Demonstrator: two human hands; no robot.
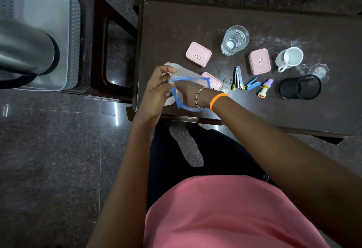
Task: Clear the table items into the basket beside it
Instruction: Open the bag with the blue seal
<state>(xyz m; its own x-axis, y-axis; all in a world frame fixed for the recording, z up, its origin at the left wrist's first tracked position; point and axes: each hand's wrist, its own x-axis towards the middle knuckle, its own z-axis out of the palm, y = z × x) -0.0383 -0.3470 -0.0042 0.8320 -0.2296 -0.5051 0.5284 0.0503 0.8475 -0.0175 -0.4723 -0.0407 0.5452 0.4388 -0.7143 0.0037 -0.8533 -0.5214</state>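
Basket: grey, on stool left of table.
Bag: clear, blue-rimmed, over table's near-left corner.
Left hand: fingers pinch bag rim.
Right hand: inside bag mouth (finger state cannot tell).

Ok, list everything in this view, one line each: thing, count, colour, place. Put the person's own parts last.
table: one, dark brown, centre right
basket: one, grey, on a stool left of the table
stool: one, dark brown, between basket and table
lidded boxes: three, pink, mid table; one partly hidden behind the bag
glass: one, clear, behind the boxes
mug: one, white, on its side, right
mesh cup: one, black, on its side, far right
staplers: two, silver and blue, mid table
stamp: one, purple and yellow, beside the staplers
bag: one, clear with blue rim, held at the table's left end
left hand: pinches the bag's rim
right hand: inside the bag
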